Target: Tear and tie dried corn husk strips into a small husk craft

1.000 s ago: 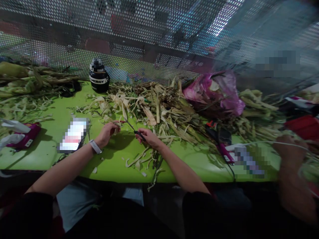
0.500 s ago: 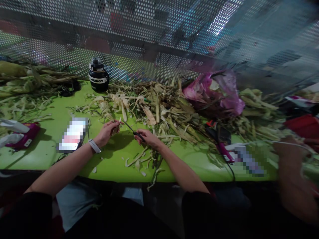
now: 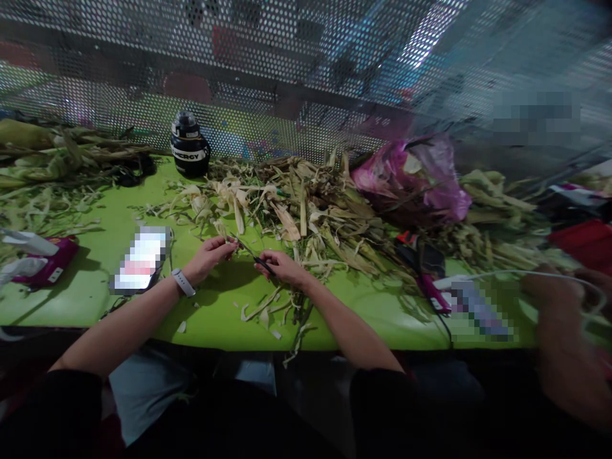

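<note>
My right hand point(image 3: 281, 266) is closed round the black handles of a pair of scissors point(image 3: 250, 253), whose blades point up and left toward my left hand. My left hand point(image 3: 209, 255), with a pale watch point(image 3: 182, 282) on its wrist, pinches a small pale piece of husk point(image 3: 228, 241) at the blade tips. Both hands hover low over the lime-green table point(image 3: 224, 306), just in front of a heap of dry corn husks point(image 3: 306, 217). Cut husk scraps point(image 3: 265, 309) lie on the table under my right forearm.
A black jar point(image 3: 189, 145) stands at the back by a perforated metal screen point(image 3: 268, 70). A phone point(image 3: 142, 259) lies left of my left hand, a purple packet point(image 3: 48, 264) farther left. A pink plastic bag point(image 3: 415, 175), cables and another person's arm point(image 3: 561, 331) are on the right.
My hands have drawn closer together and dropped a little toward the table. The scissor blades now lie lower and flatter, with their tips at my left fingers.
</note>
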Demonstrator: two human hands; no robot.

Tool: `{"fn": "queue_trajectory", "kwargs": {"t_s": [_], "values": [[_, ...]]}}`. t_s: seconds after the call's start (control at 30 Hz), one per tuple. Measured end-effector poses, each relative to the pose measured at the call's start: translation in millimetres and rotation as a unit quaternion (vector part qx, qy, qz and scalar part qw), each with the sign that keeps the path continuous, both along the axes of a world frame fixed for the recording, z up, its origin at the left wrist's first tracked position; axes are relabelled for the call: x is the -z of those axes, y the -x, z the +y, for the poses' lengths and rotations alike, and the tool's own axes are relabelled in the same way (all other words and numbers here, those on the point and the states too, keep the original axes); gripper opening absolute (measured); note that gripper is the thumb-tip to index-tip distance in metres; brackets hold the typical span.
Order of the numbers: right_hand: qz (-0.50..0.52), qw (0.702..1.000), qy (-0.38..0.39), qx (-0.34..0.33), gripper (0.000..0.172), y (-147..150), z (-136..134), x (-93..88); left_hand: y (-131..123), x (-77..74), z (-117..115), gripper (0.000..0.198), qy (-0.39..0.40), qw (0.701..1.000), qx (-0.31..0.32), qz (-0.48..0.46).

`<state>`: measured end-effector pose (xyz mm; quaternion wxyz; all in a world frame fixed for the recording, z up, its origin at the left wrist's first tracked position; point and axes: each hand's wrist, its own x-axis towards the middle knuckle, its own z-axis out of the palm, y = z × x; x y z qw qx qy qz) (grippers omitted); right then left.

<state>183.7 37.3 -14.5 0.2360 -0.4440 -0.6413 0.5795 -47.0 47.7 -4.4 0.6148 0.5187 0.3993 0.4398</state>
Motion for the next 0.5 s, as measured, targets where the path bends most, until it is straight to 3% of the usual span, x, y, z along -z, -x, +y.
{"fn": "queue_trajectory", "kwargs": {"t_s": [0.2, 0.5], "values": [[0.039, 0.999, 0.005, 0.018, 0.041, 0, 3, 9.2, 1, 5.3, 4, 0.027, 0.031, 0.998, -0.030, -0.036], [0.007, 1.000, 0.013, 0.016, 0.047, 1, 0, -1.6, 1, 4.1, 5, 0.020, 0.007, 0.999, -0.029, -0.041]]}}
